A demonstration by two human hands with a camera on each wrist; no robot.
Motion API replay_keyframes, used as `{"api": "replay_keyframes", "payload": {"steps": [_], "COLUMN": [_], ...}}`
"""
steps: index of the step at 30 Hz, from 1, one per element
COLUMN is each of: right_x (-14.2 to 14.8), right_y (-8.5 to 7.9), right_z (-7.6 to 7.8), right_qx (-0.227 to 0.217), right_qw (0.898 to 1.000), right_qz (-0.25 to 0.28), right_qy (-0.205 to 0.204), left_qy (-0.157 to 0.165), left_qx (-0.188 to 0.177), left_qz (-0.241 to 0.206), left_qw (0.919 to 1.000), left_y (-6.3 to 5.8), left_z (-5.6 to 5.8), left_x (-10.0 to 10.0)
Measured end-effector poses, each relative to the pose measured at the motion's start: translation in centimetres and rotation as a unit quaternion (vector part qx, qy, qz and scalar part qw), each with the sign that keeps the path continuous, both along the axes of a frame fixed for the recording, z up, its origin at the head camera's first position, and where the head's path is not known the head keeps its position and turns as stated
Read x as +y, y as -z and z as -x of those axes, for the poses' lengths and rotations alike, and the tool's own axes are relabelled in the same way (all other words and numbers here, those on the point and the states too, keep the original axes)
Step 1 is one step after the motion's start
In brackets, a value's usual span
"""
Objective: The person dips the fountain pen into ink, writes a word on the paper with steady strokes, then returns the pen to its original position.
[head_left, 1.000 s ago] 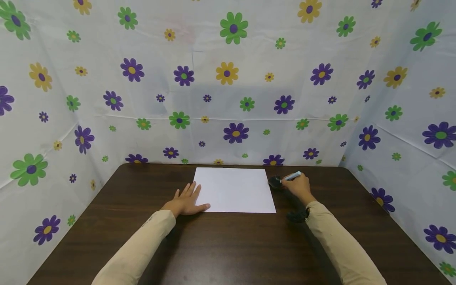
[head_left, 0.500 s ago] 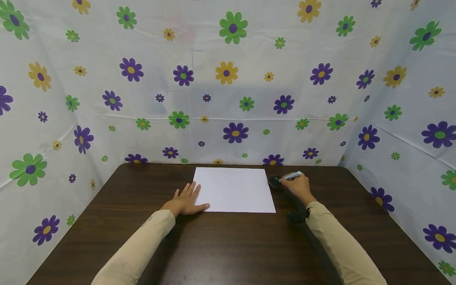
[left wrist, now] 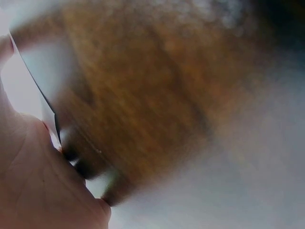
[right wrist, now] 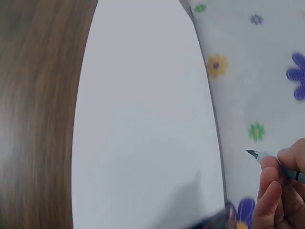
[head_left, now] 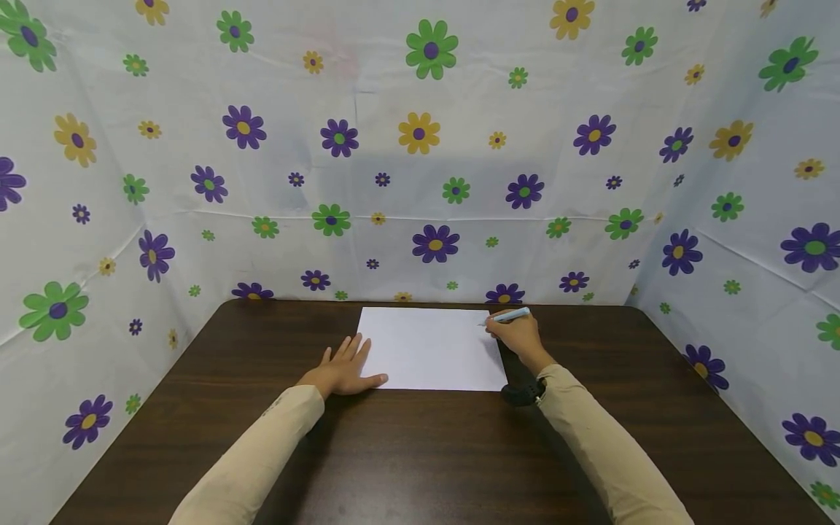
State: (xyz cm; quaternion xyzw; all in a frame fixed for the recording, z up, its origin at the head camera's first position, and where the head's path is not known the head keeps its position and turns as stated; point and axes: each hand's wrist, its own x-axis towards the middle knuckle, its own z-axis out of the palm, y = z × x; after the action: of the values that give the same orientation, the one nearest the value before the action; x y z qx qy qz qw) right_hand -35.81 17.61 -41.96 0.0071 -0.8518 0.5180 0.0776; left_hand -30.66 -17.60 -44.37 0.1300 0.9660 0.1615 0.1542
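Observation:
A blank white sheet of paper (head_left: 426, 350) lies on the dark wooden table. My left hand (head_left: 341, 372) rests flat with spread fingers on its left edge; the blurred left wrist view shows part of the palm (left wrist: 43, 176). Over the sheet's upper right corner, my right hand (head_left: 518, 337) pinches a light blue pen (head_left: 512, 315) between thumb and fingers. In the right wrist view, the pen's dark pointed tip (right wrist: 251, 152) shows against the curtain, seemingly raised off the paper. No marks are visible on the sheet.
The table (head_left: 420, 452) spreads around the paper. A white flowered curtain (head_left: 394, 175) stands behind it and along both sides. A dark blurred object (right wrist: 217, 222) pokes into the bottom of the right wrist view.
My right hand has moved left with the pen, from beside the sheet to over its right edge. A small dark thing near the pen tip earlier is out of sight. My left hand has stayed put.

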Motion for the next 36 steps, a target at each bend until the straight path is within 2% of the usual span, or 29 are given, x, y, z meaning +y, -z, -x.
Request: {"api": "replay_keyframes", "payload": {"steps": [3, 5, 7, 10, 13, 18, 24, 30, 36], "right_x": [-1.7, -2.8, -3.9, -5.3, -6.5, -8.0, -9.4, -10.2, -11.0], "right_y": [-0.2, -0.2, -0.1, 0.2, 0.6, 1.2, 1.9, 2.1, 1.9], "right_z": [-0.1, -0.1, 0.0, 0.1, 0.2, 0.2, 0.3, 0.1, 0.0], "right_qx": [0.0, 0.003, 0.005, 0.011, 0.014, 0.006, -0.002, -0.01, -0.011], "right_qw": [1.0, 1.0, 1.0, 0.999, 0.999, 0.998, 0.999, 0.999, 0.999], "right_qz": [0.0, -0.007, -0.013, -0.016, -0.025, -0.037, -0.022, -0.022, -0.022], "right_qy": [-0.009, -0.016, -0.02, -0.032, -0.037, -0.043, -0.042, -0.04, -0.041], "left_qy": [0.002, 0.0, 0.0, -0.002, 0.001, 0.001, -0.003, -0.005, -0.013], "left_qx": [0.0, -0.005, -0.005, -0.007, -0.005, 0.005, 0.002, -0.003, -0.006], "left_qz": [0.001, 0.009, 0.012, 0.025, 0.035, 0.031, 0.025, 0.016, 0.013], "left_qw": [1.0, 0.9999, 0.9999, 0.9997, 0.9994, 0.9995, 0.9997, 0.9998, 0.9998], "left_y": [-0.2, -1.1, -1.1, -0.5, 0.6, 1.6, 1.3, 0.4, 0.5], "left_z": [-0.1, -0.7, -0.7, -0.3, 0.4, 1.1, 0.9, 0.3, 0.4], "left_x": [0.1, 0.4, 0.4, 0.3, 0.1, -0.2, -0.1, 0.1, 0.0]}}
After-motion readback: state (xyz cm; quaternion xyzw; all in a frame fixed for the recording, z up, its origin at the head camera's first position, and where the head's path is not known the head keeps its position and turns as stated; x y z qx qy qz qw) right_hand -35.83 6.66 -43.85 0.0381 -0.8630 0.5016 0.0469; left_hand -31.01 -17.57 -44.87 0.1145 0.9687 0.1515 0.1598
